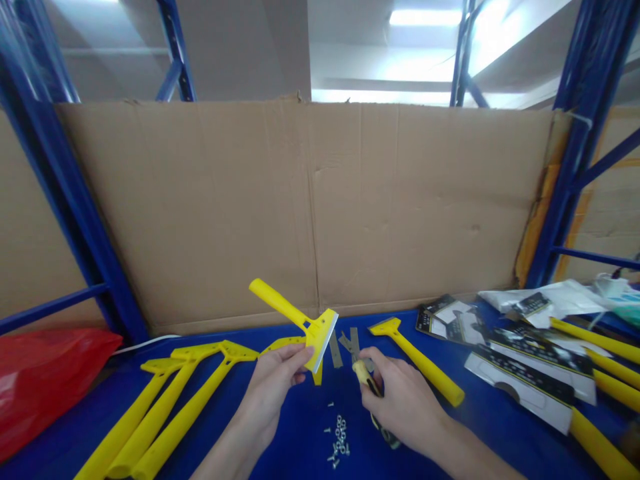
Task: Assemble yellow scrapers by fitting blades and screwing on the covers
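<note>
My left hand (pixel 280 373) is closed on the head of a yellow scraper (pixel 280 300), its handle tilted up to the left. A straight metal blade edge runs along the scraper's right side. Closed round a tool with a pale yellow and black handle (pixel 367 377) is my right hand (pixel 400 390); its fingers hide much of the tool, so its exact kind is unclear. Thin metal blades (pixel 335 351) lie on the blue table between and behind my hands. Small screws and ring-shaped metal parts (pixel 341 433) are scattered on the table nearer me.
Several yellow scraper handles (pixel 185 407) lie at the left beside a red plastic bag (pixel 55 383). Another yellow scraper (pixel 425 367) rests right of centre. Black-and-white cardboard packaging (pixel 520 387) and more yellow handles (pixel 605 443) are at the right. A cardboard wall (pixel 225 213) stands behind.
</note>
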Demonstrator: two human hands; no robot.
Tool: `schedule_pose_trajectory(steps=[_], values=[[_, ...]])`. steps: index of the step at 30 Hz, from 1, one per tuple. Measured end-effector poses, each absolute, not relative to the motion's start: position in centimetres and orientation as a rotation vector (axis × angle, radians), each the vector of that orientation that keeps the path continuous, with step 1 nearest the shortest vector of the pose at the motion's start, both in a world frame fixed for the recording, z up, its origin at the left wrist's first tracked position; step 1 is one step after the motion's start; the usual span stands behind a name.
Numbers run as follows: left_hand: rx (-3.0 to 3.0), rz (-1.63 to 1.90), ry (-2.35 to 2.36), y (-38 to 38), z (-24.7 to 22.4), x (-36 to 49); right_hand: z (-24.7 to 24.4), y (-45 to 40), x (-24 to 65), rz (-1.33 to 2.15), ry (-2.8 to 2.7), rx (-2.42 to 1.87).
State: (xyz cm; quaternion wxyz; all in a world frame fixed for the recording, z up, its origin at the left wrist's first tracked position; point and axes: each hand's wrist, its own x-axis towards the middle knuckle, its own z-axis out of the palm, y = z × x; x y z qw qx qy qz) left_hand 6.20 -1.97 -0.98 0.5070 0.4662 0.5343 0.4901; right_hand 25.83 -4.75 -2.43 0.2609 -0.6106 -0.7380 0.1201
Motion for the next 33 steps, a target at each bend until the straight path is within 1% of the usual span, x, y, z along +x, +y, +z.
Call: schedule_pose_trajectory(steps=[6,13,16,18,21,25,33], values=[[0.958,1.165,1.214,-2.2,-1.2,6.5,-2.5,-3.9,27.0,0.242,-1.990,-1.813],[0.928,1.124,1.173,-2.3,-1.3,6.5,-2.2,-3.8,27.3,0.194,-2.035,-1.869],[0.925,1.119,1.168,-2.3,-1.3,6.5,-1.9,-4.0,27.2,0.111,-2.013,-1.885],[0.923,1.119,1.176,-2.4,-1.3,6.6,-1.8,-4.2,27.0,0.015,-2.027,-1.821],[0.918,1.122,1.184,-2.4,-1.2,6.8,-1.9,-5.0,26.2,-0.103,-2.136,-1.577],[0.918,1.110,1.197,-2.4,-1.2,6.9,-2.3,-5.7,24.8,-0.131,-2.276,-1.299],[0.923,1.100,1.207,-2.4,-1.5,6.9,-2.2,-5.0,23.2,-0.018,-2.540,-1.275]])
